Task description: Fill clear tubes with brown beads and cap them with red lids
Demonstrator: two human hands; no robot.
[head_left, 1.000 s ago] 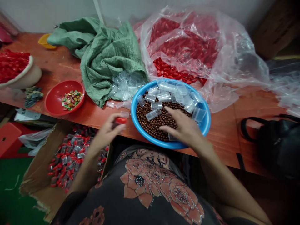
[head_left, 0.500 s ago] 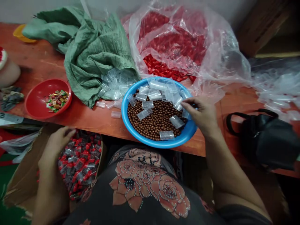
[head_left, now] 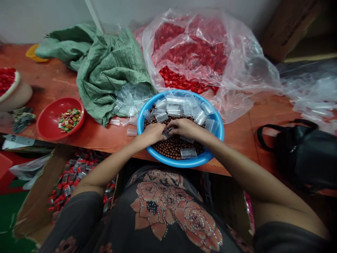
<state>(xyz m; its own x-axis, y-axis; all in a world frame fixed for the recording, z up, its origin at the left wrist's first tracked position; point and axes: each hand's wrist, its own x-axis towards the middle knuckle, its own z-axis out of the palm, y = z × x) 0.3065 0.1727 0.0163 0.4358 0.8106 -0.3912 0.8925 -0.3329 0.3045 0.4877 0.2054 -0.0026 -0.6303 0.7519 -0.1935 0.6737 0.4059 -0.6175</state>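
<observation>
A blue basin (head_left: 181, 163) holds small brown beads (head_left: 168, 149) with clear plastic tubes (head_left: 173, 110) lying over them, mostly toward the back. My left hand (head_left: 154, 135) is over the beads at the left, fingers closed. My right hand (head_left: 185, 128) meets it from the right, its fingers bent together. Between the fingertips of both hands is one clear plastic tube (head_left: 167, 133), partly hidden and dark-looking. Whether beads are in it I cannot tell.
Behind the basin lie a green woven sack (head_left: 105, 66), loose tubes (head_left: 129, 100) and a plastic bag of red pieces (head_left: 189, 49). A red bowl (head_left: 43, 123) with wrapped sweets stands left. Below is a carton (head_left: 31, 211) of red-capped tubes; a black bag (head_left: 302, 154) lies right.
My left hand has moved from above the carton up into the basin. My right hand has shifted left from the basin's right rim, and both hands now meet at a tube.
</observation>
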